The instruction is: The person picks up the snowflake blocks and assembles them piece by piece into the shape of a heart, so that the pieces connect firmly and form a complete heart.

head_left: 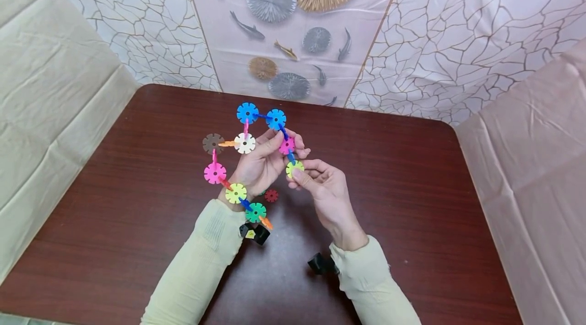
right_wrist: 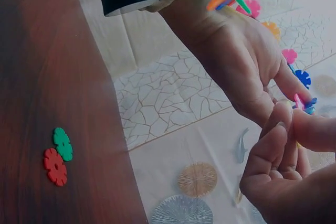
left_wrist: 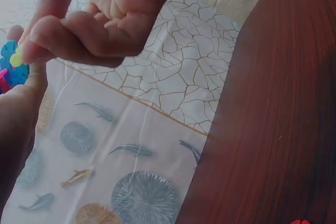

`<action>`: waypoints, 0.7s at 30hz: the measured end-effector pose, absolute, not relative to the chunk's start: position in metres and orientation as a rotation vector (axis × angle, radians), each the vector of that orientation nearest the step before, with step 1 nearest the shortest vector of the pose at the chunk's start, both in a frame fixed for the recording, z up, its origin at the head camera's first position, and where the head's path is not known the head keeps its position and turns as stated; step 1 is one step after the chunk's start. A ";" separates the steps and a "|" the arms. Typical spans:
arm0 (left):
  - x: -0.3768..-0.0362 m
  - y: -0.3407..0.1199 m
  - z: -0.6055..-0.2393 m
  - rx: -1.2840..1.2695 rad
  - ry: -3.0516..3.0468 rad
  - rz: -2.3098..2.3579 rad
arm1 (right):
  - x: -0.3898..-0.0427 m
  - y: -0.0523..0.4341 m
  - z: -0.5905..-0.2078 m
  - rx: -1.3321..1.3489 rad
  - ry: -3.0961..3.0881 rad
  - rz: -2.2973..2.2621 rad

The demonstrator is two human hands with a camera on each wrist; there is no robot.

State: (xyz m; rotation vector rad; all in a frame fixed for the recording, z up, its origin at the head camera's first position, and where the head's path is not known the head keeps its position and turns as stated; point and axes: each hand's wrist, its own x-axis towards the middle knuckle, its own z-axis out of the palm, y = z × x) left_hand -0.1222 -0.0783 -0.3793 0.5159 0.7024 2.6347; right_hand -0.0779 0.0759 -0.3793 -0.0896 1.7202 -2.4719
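A chain of notched plastic discs, slotted edge to edge, hangs in a curve over my left hand [head_left: 260,165]. Its thumb and fingers pinch the chain beside a pink disc [head_left: 287,146]. My right hand [head_left: 330,193] grips the yellow-green disc [head_left: 293,166] at the chain's end between thumb and forefinger, just under a blue disc [head_left: 291,156]. From there the chain runs up through blue discs [head_left: 276,119], then a white disc [head_left: 244,143], a brown disc [head_left: 213,144] and down to a green disc [head_left: 256,212] with an orange disc [head_left: 266,223] over the left wrist.
A loose red disc [right_wrist: 55,167] lies against a green disc [right_wrist: 63,144] on the dark wooden table [head_left: 137,203]. In the head view they lie beyond the left wrist, partly hidden. Patterned cloth walls [head_left: 151,15] stand behind the table. Black cameras [head_left: 255,233] sit at both wrists.
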 end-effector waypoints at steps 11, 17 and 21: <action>-0.121 -0.074 -0.380 0.487 0.664 2.647 | -0.077 0.075 -0.378 -0.085 1.716 -2.528; -0.122 -0.073 -0.381 0.473 0.673 2.628 | -0.077 0.074 -0.379 -0.048 1.692 -2.546; -0.123 -0.076 -0.383 0.496 0.745 2.589 | -0.078 0.074 -0.380 -0.069 1.695 -2.506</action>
